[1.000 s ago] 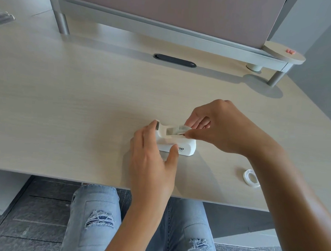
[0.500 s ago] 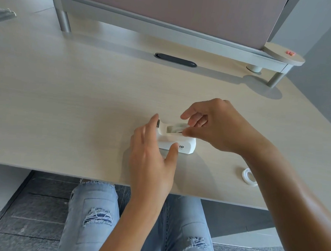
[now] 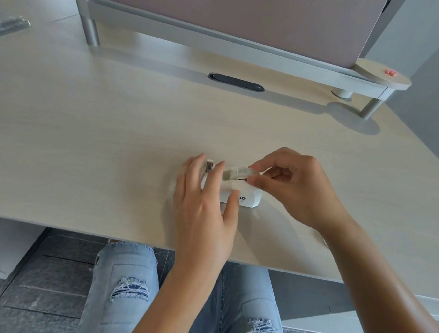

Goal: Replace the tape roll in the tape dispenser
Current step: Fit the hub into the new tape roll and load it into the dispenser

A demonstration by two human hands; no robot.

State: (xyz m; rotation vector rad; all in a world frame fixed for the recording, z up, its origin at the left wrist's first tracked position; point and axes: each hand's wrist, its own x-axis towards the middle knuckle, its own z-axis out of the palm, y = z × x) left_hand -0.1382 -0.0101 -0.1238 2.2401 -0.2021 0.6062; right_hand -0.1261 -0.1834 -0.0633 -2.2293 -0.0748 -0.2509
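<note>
1. I sit at a pale wood-grain desk, my knees in torn light-blue jeans showing below its near edge.
2. The white tape dispenser stands on the desk a little right of centre, close to the near edge. Its cutter end points toward 9 o'clock and its rounded end toward 3 o'clock.
3. My left hand comes in from 6 o'clock and braces the dispenser. The fingers are spread and loosely curved over the cutter end, and the thumb presses the near side wall beside the dark lettering. It is a steadying hold, not a tight fist.
4. My right hand reaches in from 4 o'clock, sitting at the dispenser's 3 o'clock side.
5. Its thumb and forefinger are pinched on the clear tape roll, one on each side. The other fingers are curled in toward the palm.
6. The roll sits at the top of the dispenser, over the well. I cannot tell whether it is seated on its hub or just resting above it.
7. At 12 o'clock from the dispenser, a dark oval cable slot is set into the desk.
8. Behind that runs a grey metal rail carrying a mauve partition panel.
9. At 2 o'clock a small round wooden shelf holds a little pink object.
</note>
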